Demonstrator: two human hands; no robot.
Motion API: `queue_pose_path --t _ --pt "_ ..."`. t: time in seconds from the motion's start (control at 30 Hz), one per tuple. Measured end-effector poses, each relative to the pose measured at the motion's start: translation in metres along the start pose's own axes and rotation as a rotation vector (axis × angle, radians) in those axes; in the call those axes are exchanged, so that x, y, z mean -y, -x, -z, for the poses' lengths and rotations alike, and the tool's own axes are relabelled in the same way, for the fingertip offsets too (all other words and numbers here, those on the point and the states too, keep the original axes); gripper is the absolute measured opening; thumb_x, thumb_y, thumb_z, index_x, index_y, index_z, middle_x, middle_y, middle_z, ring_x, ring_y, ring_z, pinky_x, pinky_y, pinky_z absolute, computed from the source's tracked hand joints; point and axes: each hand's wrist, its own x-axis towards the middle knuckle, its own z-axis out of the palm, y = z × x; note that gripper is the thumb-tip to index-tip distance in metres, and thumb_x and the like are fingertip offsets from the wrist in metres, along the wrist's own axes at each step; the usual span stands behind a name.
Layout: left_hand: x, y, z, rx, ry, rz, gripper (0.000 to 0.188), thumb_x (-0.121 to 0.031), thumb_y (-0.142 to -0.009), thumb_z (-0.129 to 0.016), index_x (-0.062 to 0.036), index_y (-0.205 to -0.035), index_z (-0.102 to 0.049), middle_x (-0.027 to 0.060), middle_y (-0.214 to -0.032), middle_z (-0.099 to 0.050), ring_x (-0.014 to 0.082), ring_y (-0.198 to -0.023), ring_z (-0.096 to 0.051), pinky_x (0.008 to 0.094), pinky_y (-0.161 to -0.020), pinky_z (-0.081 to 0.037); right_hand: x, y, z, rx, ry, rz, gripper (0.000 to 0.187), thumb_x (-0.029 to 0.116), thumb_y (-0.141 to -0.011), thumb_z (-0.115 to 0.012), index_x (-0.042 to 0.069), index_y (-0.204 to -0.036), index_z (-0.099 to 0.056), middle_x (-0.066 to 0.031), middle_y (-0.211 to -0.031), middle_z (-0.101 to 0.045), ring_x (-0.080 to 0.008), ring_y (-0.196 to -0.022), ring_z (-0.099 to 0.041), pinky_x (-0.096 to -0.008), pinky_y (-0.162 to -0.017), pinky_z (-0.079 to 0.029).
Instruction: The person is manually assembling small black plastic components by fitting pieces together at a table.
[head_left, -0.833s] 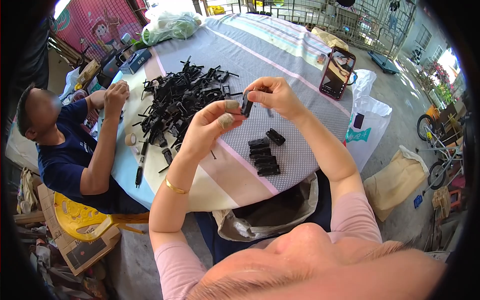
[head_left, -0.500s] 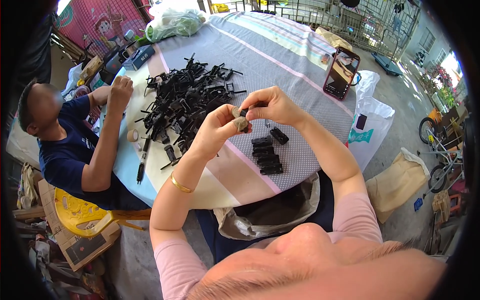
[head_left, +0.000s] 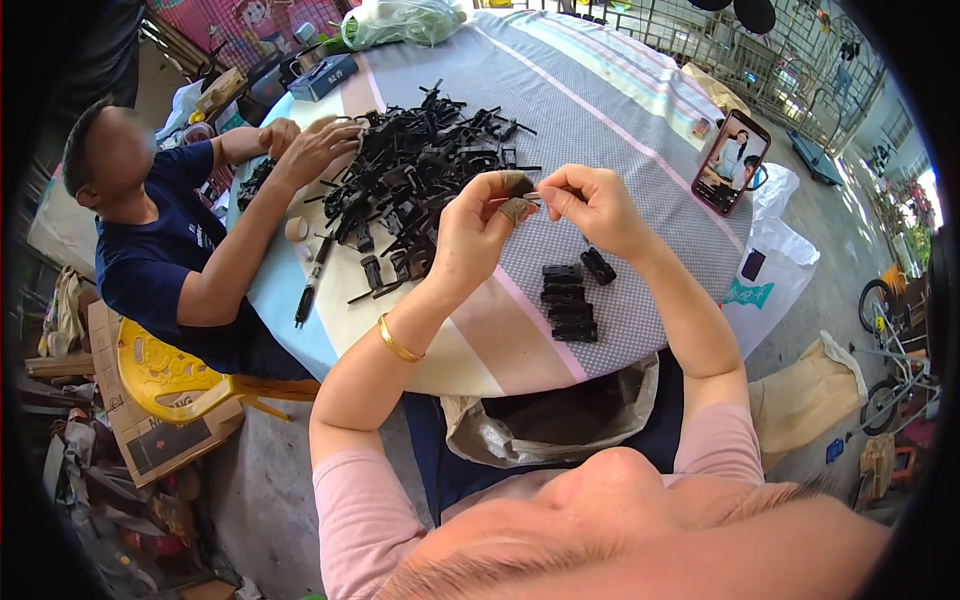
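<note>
My left hand (head_left: 475, 225) is raised over the tabletop, its thumb and forefinger wrapped in brownish coverings and closed in a pinch. What it holds is mostly hidden. Just beside it, the fingertips of my right hand (head_left: 595, 210) are pinched on a small, thin, pale piece (head_left: 534, 197), too small to name surely. The two hands almost touch. Below them several black plastic buckle-like parts (head_left: 570, 305) lie in a short column, with another slanted part (head_left: 598, 266) at its upper right. A large heap of similar black parts (head_left: 415, 170) spreads beyond my left hand.
At the left a person (head_left: 165, 230) sits on a yellow chair (head_left: 165, 375), hands by the heap. A phone (head_left: 732, 162) stands at the table's right, near a white bag (head_left: 775, 265). A pen-like tool (head_left: 313, 280) and tape roll (head_left: 296, 229) lie left. An open sack (head_left: 480, 440) hangs below the edge.
The view has shifted, so the table sits farther right. My fingertips have drawn slightly apart, showing the thin piece between them. The other person's raised hand has come down to the heap.
</note>
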Motion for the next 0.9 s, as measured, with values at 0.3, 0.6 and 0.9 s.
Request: queue_pose_path --t 0.3,0.6,0.9 --pt "-0.013 0.007 -0.003 0.017 -0.094 -0.015 0.023 0.008 -0.079 -0.057 0.0042 -0.101 -0.052 0.0074 -0.093 -0.060 0.0128 -0.085 -0.060 0.0233 -0.076 -0.050 -0.002 0.000 -0.005 -0.007 -0.103 -0.039 0.012 0.008 -0.083 -0.057 -0.004 -0.083 -0.061 -0.0039 -0.063 -0.059 -0.0069 -0.058 -0.054 -0.0204 -0.052 -0.043" --pt "-0.010 0.006 -0.003 -0.122 -0.586 -0.374 0.016 0.009 -0.073 -0.060 0.0036 -0.088 -0.056 0.0107 -0.085 -0.062 0.0128 -0.073 -0.060 0.0223 -0.065 -0.049 -0.001 0.006 -0.019 -0.083 0.112 0.005 0.011 0.008 -0.084 -0.056 -0.002 -0.082 -0.059 -0.0041 -0.063 -0.057 -0.0077 -0.057 -0.052 -0.0213 -0.051 -0.042" --pt "-0.007 0.009 -0.007 0.209 -0.674 0.125 0.037 -0.013 -0.071 -0.071 0.0013 -0.096 -0.049 0.0168 -0.082 -0.063 0.0230 -0.075 -0.063 0.0312 -0.068 -0.049 -0.025 -0.011 0.010 -0.161 0.673 0.189 0.021 0.021 -0.076 -0.065 0.004 -0.088 -0.060 -0.0114 -0.080 -0.062 -0.0243 -0.064 -0.061 -0.0317 -0.057 -0.048"
